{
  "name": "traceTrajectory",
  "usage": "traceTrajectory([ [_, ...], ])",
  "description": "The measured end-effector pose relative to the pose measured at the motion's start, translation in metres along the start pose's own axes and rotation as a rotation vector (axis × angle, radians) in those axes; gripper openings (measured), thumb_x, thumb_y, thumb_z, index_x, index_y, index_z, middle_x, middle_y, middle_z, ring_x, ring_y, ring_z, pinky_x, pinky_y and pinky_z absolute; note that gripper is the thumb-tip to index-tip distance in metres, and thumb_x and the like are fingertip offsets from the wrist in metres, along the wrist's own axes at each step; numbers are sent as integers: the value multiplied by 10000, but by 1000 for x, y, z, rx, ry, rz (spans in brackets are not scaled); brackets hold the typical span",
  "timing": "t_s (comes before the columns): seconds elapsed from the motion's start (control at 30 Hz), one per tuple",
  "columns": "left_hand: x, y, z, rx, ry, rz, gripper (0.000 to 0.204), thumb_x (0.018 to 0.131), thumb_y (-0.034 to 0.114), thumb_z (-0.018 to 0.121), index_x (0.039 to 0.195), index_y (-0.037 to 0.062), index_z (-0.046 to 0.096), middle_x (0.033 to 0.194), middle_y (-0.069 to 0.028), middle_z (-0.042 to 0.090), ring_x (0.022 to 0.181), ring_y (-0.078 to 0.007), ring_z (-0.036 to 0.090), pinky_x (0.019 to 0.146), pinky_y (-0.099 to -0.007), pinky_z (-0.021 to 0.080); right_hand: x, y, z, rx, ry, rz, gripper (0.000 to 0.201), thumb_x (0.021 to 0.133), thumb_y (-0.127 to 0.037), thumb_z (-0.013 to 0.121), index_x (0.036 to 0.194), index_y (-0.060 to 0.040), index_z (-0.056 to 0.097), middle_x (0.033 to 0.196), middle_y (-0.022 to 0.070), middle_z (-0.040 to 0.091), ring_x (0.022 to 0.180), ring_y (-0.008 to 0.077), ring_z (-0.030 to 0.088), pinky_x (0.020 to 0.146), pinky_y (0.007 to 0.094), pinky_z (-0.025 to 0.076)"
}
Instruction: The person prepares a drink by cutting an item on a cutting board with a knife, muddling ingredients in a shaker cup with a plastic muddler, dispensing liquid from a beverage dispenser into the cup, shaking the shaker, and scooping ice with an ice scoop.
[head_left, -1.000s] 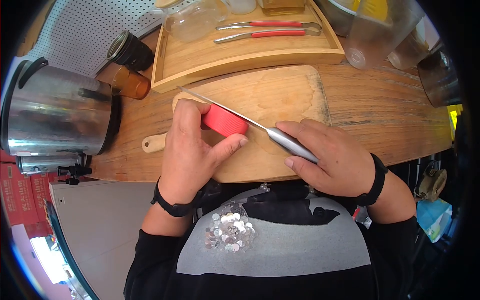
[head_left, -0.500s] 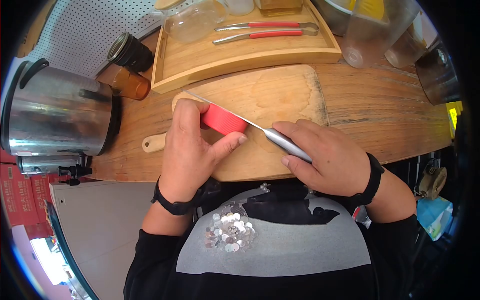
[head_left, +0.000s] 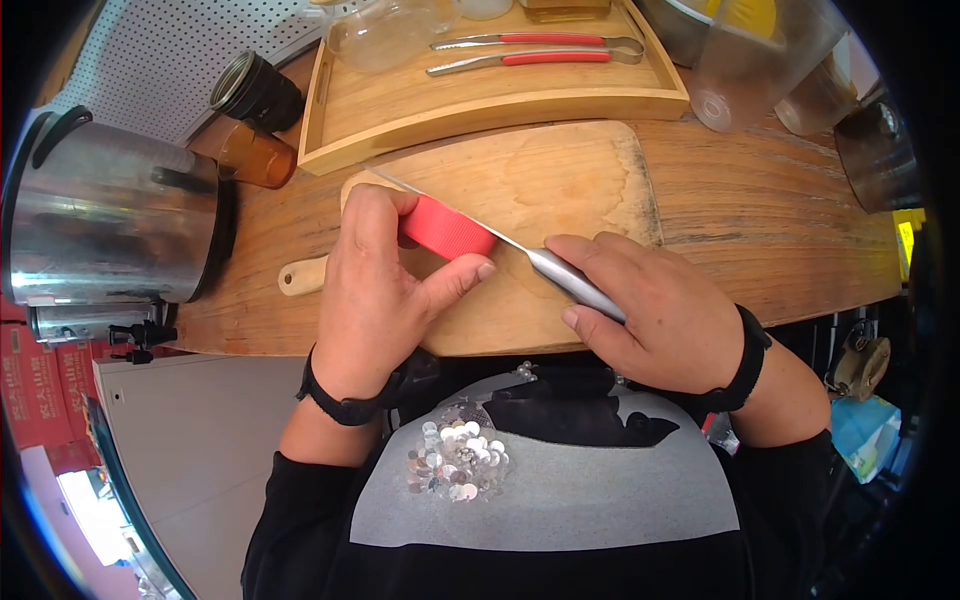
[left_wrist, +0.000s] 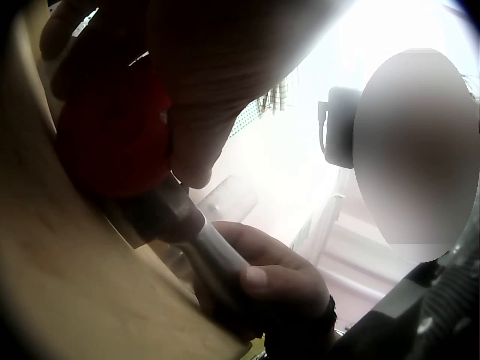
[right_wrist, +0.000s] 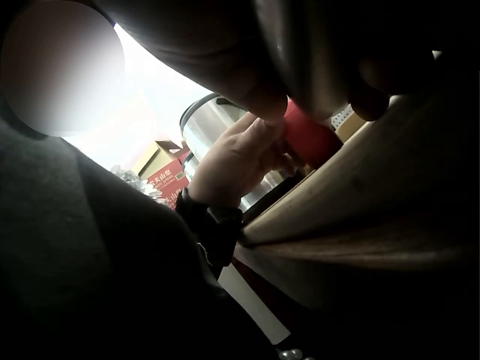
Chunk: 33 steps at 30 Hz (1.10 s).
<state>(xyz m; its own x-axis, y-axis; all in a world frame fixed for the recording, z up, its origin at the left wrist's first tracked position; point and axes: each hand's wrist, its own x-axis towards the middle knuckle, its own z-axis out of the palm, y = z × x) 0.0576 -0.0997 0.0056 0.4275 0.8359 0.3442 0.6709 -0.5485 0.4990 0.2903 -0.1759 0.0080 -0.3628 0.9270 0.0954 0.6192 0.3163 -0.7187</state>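
Note:
A red ridged round lid (head_left: 447, 228) stands on its edge on the wooden cutting board (head_left: 560, 190). My left hand (head_left: 375, 285) holds it between the thumb in front and the fingers at its far left side. The right hand (head_left: 650, 310) grips the grey metal handle (head_left: 578, 284) of a knife. Its thin blade (head_left: 512, 243) runs along the far face of the lid, with the tip past my left fingers. In the left wrist view the lid (left_wrist: 112, 146) looks dark, and the knife handle (left_wrist: 217, 259) meets the blade close beside it.
Beyond the board is a wooden tray (head_left: 500, 108) with red-handled tongs (head_left: 550, 57) and a glass vessel (head_left: 385, 35). A large metal pot (head_left: 120, 215) stands left, near an amber cup (head_left: 260, 155) and a black jar (head_left: 255, 90). Clear plastic containers (head_left: 750, 75) stand back right.
The knife and right hand have shifted slightly left along the lid, and the blade now lies closer against it. My left hand keeps its hold on the lid.

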Motion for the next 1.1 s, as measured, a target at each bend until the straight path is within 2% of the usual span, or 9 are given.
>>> traceTrajectory([
  [0.3,0,2,0,8,3,-14,626,652,396,842,973,-11,491,852,-84,507,738,-186,475,669,-302,433,-1,3,2,-13,20,-7,412,848,-174,584,1227,-34,502,928,185,584,802,366,601,708,432,488],
  [0.4,0,1,0,13,6,-14,632,648,402,844,975,-10,492,852,-85,511,740,-185,481,671,-302,436,-1,7,3,35,74,-85,415,852,-179,586,1230,-30,505,922,182,585,797,362,601,702,427,487],
  [0.5,0,0,0,18,5,-20,638,645,409,844,976,-8,493,854,-85,514,741,-184,485,673,-301,439,-2,2,-2,43,7,-25,434,855,-167,602,1243,-2,504,984,187,591,871,346,595,758,395,480],
  [0.57,0,0,0,18,4,-18,640,646,413,843,977,-7,493,855,-86,515,741,-183,487,674,-301,440,-1,0,-2,64,67,-56,408,851,-183,589,1222,-32,512,911,180,585,789,361,598,695,426,485],
  [0.67,0,1,0,21,2,-17,639,651,418,840,978,-7,493,853,-84,514,743,-183,487,675,-301,440,0,1,0,-4,29,-28,399,847,-179,590,1215,-43,514,904,182,583,775,365,598,687,430,486],
  [0.73,0,3,-2,23,-35,-35,616,635,310,854,1011,-7,483,913,-153,517,816,-313,557,712,-381,473,1,2,2,-9,30,-27,397,846,-178,589,1213,-47,513,900,182,582,769,366,599,683,434,486],
  [1.1,0,3,-2,8,-32,-11,621,630,322,852,1006,-8,486,908,-150,509,819,-331,550,704,-393,471,2,5,3,14,36,-41,405,852,-184,587,1224,-43,508,892,183,579,768,369,597,687,436,484],
])
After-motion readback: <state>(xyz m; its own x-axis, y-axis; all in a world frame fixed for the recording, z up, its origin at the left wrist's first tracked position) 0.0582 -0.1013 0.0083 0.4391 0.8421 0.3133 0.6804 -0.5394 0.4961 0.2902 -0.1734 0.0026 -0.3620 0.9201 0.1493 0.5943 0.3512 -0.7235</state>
